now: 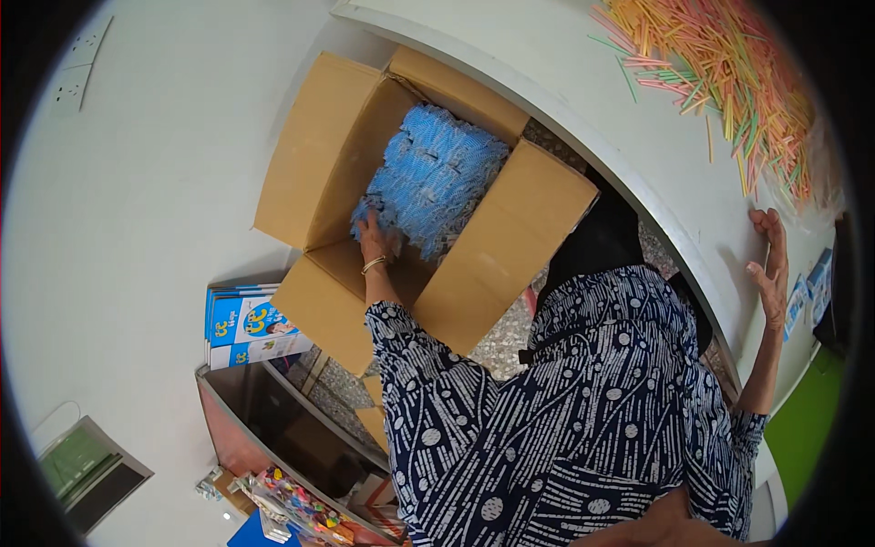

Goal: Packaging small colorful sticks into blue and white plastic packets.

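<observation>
A brown cardboard box (506,246) stands with its flaps spread, and inside it lies a pile of blue-and-white striped plastic packets (437,159), pressed close together. My left hand (372,241) reaches into the box at the near left end of the pile. Its fingers close on a small blue-and-white packet (366,211), and the fingertips are partly hidden by the plastic. A thin bracelet circles that wrist. Over at the right, my right hand (772,272) rests at the white table (674,159), holding nothing, its thumb apart from its loosely bent fingers.
Many pink, yellow, orange and green straws (729,82) lie heaped on the table's far right. Blue-and-white cartons (251,325) stand left of the box. Below them is a reddish bin (228,415), with colourful small packages (305,506) nearby. A white wall (164,182) rises at left.
</observation>
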`<state>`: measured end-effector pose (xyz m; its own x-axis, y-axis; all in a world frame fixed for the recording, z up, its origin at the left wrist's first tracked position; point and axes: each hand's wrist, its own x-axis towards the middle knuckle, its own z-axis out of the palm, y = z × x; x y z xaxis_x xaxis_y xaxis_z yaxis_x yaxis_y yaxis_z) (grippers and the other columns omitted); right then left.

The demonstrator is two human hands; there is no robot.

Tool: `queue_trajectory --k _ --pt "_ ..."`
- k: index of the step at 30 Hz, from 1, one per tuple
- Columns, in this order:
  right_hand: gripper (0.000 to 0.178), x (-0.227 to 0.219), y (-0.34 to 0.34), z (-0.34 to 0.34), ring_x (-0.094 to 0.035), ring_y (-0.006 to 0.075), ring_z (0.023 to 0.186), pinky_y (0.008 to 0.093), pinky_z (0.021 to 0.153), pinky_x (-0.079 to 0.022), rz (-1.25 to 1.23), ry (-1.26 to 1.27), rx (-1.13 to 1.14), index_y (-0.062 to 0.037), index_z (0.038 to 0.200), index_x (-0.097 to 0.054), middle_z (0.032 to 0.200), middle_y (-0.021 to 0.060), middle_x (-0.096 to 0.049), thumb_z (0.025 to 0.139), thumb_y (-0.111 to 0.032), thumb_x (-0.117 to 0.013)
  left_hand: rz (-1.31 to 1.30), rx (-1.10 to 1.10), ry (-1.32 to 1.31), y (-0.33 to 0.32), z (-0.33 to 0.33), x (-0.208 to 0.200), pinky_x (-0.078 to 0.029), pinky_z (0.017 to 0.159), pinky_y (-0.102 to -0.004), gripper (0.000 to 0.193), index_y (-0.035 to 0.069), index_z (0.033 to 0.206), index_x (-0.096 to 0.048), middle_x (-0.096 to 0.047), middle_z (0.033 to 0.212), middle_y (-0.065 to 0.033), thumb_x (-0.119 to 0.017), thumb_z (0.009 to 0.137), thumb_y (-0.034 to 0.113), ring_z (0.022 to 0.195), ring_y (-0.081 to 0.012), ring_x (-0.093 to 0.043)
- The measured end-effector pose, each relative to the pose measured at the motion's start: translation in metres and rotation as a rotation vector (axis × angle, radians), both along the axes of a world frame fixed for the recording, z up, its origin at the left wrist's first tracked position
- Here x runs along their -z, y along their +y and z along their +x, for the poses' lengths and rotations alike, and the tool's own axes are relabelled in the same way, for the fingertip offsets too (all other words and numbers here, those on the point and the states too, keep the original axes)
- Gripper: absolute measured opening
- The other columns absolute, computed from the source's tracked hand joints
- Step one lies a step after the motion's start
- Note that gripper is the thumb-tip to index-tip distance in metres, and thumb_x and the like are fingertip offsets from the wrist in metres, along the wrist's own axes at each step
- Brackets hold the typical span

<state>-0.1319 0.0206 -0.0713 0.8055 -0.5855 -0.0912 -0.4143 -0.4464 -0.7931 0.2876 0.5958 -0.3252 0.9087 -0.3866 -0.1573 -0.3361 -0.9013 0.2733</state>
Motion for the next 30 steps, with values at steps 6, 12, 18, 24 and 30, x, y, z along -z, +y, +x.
queue_trajectory --k 6,12,18,24,30 --pt "0.101 0.001 -0.004 -0.01 -0.042 0.0268 0.124 0.0408 0.109 -0.024 -0.031 0.023 0.032 0.0014 0.14 -0.028 0.131 0.0156 -0.047 0.068 -0.055 -0.07 0.347 -0.102 -0.11 -0.021 -0.016 0.011 -0.05 0.078 -0.048 0.082 0.018 0.129 -0.039 -0.04 0.13 -0.0233 -0.08 0.06 0.026 0.106 -0.0422 -0.049" --pt "0.096 0.001 -0.001 -0.001 -0.042 0.0266 0.123 0.0416 0.108 -0.025 -0.025 0.013 0.001 -0.0012 0.141 -0.028 0.129 0.0148 -0.049 0.069 -0.049 -0.07 0.448 -0.082 -0.234 -0.002 -0.019 0.0 -0.048 0.081 -0.0442 0.09 0.018 0.134 -0.036 -0.037 0.134 -0.0228 -0.082 0.057 0.031 0.108 -0.0399 -0.048" --pt "0.091 -0.006 0.011 -0.01 -0.045 0.0267 0.12 0.0437 0.108 -0.026 -0.106 -0.042 0.02 -0.0038 0.142 -0.029 0.125 0.0155 -0.052 0.071 -0.046 -0.069 0.573 -0.011 -0.26 -0.02 -0.029 -0.016 -0.048 0.08 -0.0455 0.065 0.012 0.129 -0.044 -0.052 0.122 -0.0212 -0.07 0.072 0.031 0.103 -0.0376 -0.054" --pt "0.084 -0.018 0.01 -0.056 -0.047 0.0266 0.118 0.0441 0.106 -0.027 -0.204 -0.01 0.082 -0.0034 0.141 -0.03 0.125 0.0154 -0.052 0.077 -0.042 -0.067 0.513 0.083 0.37 -0.036 -0.054 0.05 -0.051 0.071 -0.0503 0.036 0.005 0.113 -0.053 -0.064 0.099 -0.0213 -0.045 0.089 0.031 0.087 -0.039 -0.064" --pt "0.078 0.008 0.0 -0.059 -0.049 0.0258 0.115 0.0431 0.105 -0.029 -0.12 -0.051 0.104 -0.0034 0.141 -0.031 0.124 0.0156 -0.053 0.08 -0.038 -0.066 0.573 0.182 0.397 0.038 -0.037 0.105 -0.049 0.081 -0.0486 0.036 0.004 0.115 -0.054 -0.062 0.102 -0.0255 -0.047 0.088 0.027 0.094 -0.0403 -0.061"
